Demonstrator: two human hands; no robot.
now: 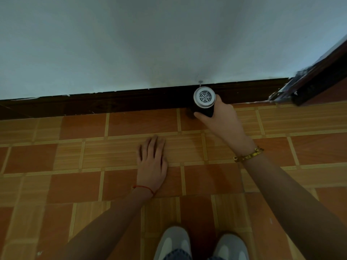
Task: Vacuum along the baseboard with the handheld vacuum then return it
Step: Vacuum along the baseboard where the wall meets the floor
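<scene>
Nearest the camera, at the bottom edge, two grey and white shoes (202,244) stand on an orange and tan tiled floor (75,184), toes pointing toward the wall. Above them two bare forearms reach forward.

The left hand (153,160) lies flat on the floor, fingers straight and together, palm down, holding nothing; it looks like a brace for a crouched body. A thin red string (143,188) circles that wrist.

The right hand (221,117) is wrapped around the dark body of the handheld vacuum (204,99), which stands nearly on end against the dark brown baseboard (112,102). Its round white vented rear cap faces the camera. The nozzle is hidden beneath it, so whether it touches the floor cannot be told. A yellow beaded bracelet (247,154) sits on the right wrist.

The step in hand appears to be the sweep along the baseboard. To do it well, keep the nozzle low in the seam where the baseboard meets the floor and move slowly and steadily along it, shifting the bracing hand as the body moves.

A pale wall (169,44) rises above the baseboard. At the right, a dark wooden door frame (315,79) ends the baseboard run and would block travel that way; leftward the baseboard runs on unobstructed.
</scene>
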